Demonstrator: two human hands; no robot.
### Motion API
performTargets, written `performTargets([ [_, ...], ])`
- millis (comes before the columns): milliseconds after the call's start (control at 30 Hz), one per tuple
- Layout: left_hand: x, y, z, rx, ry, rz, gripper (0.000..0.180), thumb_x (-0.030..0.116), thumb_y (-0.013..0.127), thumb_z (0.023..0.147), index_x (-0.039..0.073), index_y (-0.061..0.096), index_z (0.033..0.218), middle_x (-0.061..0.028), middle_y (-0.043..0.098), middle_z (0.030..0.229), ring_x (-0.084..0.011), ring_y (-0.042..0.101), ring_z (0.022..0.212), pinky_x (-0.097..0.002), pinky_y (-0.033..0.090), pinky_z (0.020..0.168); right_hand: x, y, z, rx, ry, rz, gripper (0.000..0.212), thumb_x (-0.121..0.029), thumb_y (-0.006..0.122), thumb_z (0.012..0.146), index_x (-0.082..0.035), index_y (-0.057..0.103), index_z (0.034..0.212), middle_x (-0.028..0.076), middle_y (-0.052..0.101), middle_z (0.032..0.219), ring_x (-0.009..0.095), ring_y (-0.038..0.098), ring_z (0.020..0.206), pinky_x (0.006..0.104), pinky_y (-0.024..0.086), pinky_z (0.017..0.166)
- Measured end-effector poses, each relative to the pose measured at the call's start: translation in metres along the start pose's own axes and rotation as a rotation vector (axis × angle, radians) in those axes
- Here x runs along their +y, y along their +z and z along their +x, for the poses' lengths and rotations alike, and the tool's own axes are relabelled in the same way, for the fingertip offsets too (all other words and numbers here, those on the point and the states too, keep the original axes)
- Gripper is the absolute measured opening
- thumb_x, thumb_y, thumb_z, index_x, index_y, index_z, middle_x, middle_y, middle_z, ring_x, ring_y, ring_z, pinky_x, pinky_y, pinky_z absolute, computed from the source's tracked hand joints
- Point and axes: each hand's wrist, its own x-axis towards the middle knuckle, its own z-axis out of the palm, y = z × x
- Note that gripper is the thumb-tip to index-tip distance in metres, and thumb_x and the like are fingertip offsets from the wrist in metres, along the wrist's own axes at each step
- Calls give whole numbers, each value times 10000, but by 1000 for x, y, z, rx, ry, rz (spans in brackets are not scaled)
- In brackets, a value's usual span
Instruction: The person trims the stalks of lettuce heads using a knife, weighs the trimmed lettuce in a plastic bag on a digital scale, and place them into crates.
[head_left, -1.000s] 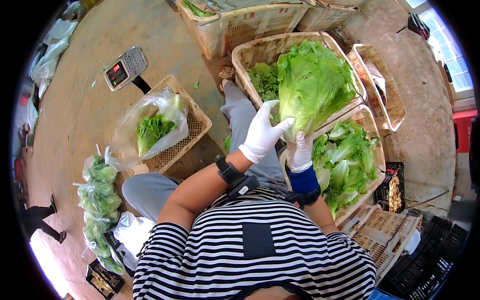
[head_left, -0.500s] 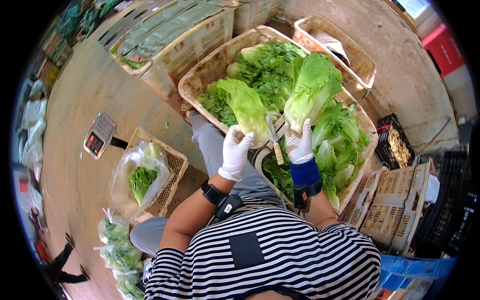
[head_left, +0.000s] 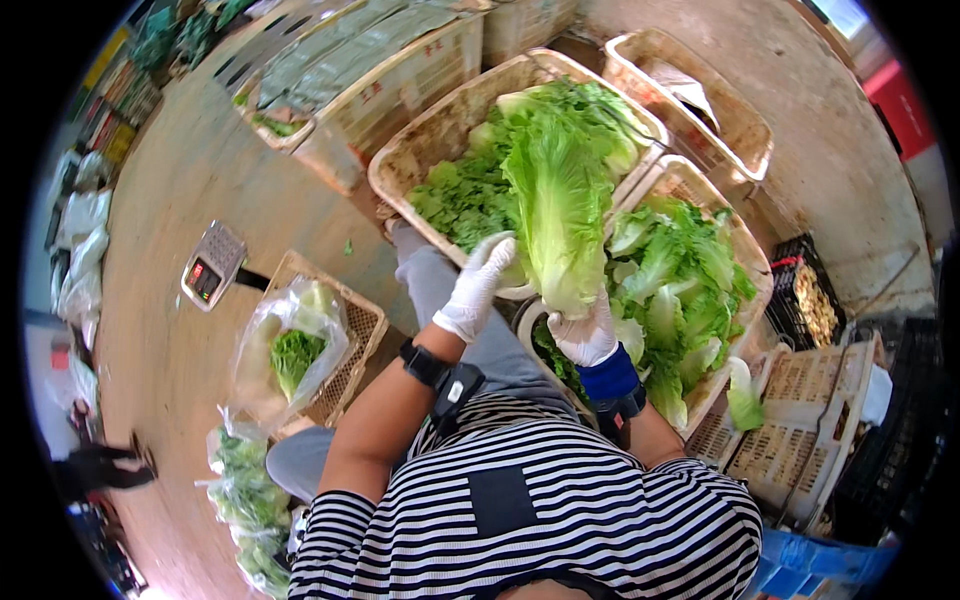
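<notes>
A large pale-green lettuce head [head_left: 560,210] is held up in front of me, its cut base toward me and leaves pointing away. Its base rests in my white-gloved right hand [head_left: 587,332], fingers closed around it. My left hand [head_left: 482,288], also gloved in white, has its fingers closed at the left edge of the head, on a pale leaf partly hidden behind them. Below the lettuce are a crate [head_left: 395,190] of leafy greens and, to the right, another crate [head_left: 755,255] full of loose lettuce leaves.
At left, a bag of lettuce [head_left: 297,360] sits in a tan basket [head_left: 368,330] near a digital scale [head_left: 213,265]. Filled bags [head_left: 250,510] lie by my leg. A loose leaf [head_left: 743,395] shows over stacked crates [head_left: 805,400] at right; a person's leg [head_left: 110,468] appears far left.
The lettuce head has shifted left and toward me with my right hand. The knife seen between my hands is out of sight. A loose leaf now shows at the right.
</notes>
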Motion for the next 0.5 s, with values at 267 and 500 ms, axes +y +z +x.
performTargets([
  [267,-19,-24,-11,-194,-95,-895,540,398,519,879,95,384,1304,-75,489,1259,-219,483,1145,-400,393,977,35,22,28,283,-145,-675,374,-286,464,931,-34,451,1208,115,585,1062,234,603,861,348,510,744],
  [500,-11,-12,-4,160,207,-764,429,116,569,878,140,394,1269,-32,500,1198,-178,491,1088,-363,427,924,37,38,31,333,-638,-1905,328,-149,694,775,-19,501,1006,39,593,805,86,580,707,217,459,619],
])
